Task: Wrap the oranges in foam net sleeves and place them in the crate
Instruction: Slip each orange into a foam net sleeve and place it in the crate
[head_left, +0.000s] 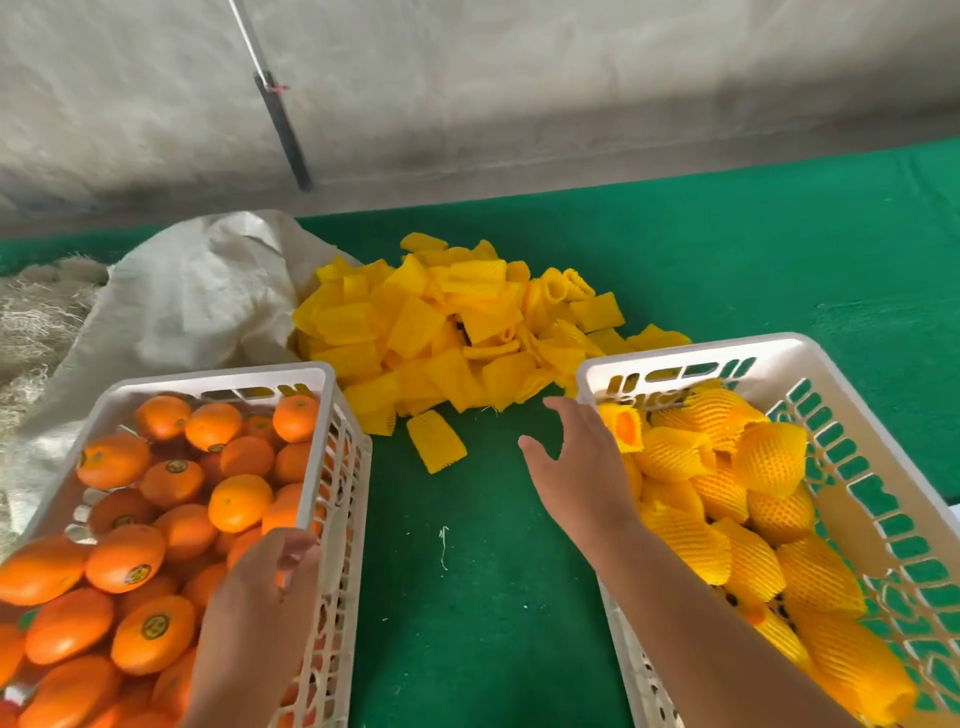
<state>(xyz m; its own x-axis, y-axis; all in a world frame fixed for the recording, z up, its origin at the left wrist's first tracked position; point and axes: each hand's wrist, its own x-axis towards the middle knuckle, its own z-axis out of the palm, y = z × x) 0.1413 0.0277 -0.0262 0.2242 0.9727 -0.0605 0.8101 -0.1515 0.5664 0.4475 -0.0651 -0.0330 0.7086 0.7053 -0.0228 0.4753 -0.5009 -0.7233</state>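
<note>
The person's right hand is up over the green cloth table, fingers spread and holding nothing. It points toward the big heap of yellow foam net sleeves at the far middle of the table. One loose yellow foam sleeve lies alone on the green cloth, nearer than the heap and just to the left of that hand. Its long side runs away from the person, tipped a little to the right. The right hand is the closer one to it, so I think that hand will pick it up.

The left hand is low over the near right corner of the white plastic crate of bare oranges. Its fingers bend down a little and look empty. Bare shiny oranges with small round stickers lie right under and beside it.

The white plastic crate on the right has wrapped oranges piled in it.

The near ends of both crates are cut off. The left fingertips are blurry, so I cannot tell if they touch fruit. A white woven sack hides the table's far left.
</note>
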